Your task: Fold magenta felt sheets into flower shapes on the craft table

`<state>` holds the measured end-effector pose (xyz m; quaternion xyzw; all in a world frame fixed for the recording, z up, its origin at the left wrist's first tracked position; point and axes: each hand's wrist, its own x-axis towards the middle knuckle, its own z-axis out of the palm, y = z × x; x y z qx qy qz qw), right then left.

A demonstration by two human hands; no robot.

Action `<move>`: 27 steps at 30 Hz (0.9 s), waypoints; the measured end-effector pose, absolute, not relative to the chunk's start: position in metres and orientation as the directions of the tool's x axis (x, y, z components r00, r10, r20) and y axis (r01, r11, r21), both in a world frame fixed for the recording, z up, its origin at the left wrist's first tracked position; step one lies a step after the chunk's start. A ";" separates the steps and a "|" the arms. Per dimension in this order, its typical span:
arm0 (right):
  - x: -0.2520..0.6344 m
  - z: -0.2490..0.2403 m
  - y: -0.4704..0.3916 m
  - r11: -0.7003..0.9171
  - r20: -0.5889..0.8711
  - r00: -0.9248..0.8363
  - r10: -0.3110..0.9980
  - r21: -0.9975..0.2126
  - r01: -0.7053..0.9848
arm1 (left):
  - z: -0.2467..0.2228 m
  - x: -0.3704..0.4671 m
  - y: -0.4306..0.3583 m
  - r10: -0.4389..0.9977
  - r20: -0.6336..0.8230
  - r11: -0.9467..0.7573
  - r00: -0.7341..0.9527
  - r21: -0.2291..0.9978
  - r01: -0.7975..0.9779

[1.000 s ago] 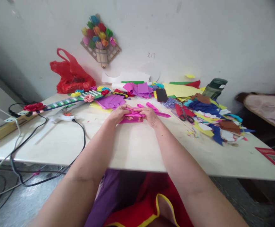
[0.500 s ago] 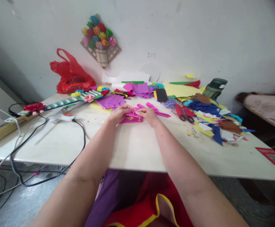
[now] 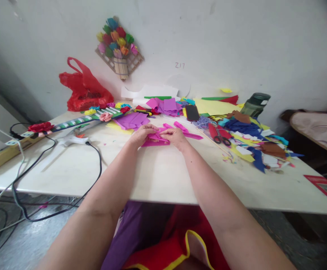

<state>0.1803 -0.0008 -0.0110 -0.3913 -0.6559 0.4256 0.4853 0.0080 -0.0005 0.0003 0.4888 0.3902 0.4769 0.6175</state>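
Note:
Between my two hands is a piece of bright pink paper (image 3: 157, 135), probably crepe, pinched from both sides just above the table. My left hand (image 3: 143, 135) has its fingers closed on the left side of the piece. On the right side, my right hand (image 3: 174, 137) grips it with thumb and fingers together. More pink paper (image 3: 156, 143) lies flat under the hands, partly hidden by them. Just beyond my right hand rest folded pink strips (image 3: 180, 126) and a long pink strip (image 3: 194, 136).
To the right are red-handled scissors (image 3: 219, 135), a phone (image 3: 192, 113), a heap of paper scraps (image 3: 244, 131) and a green bottle (image 3: 255, 105). Purple sheets (image 3: 133, 120), a glue gun (image 3: 73, 140) with a black cord and a red bag (image 3: 84, 90) are on the left.
Both hands stay in nearly the same place, with only slight finger movement on the pink paper. Everything else on the table looks unchanged.

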 end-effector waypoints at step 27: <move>0.181 -0.013 0.002 0.357 0.334 -0.218 0.917 -0.931 0.073 | -0.007 -0.001 0.006 0.952 -0.049 0.086 0.301 0.990 -0.110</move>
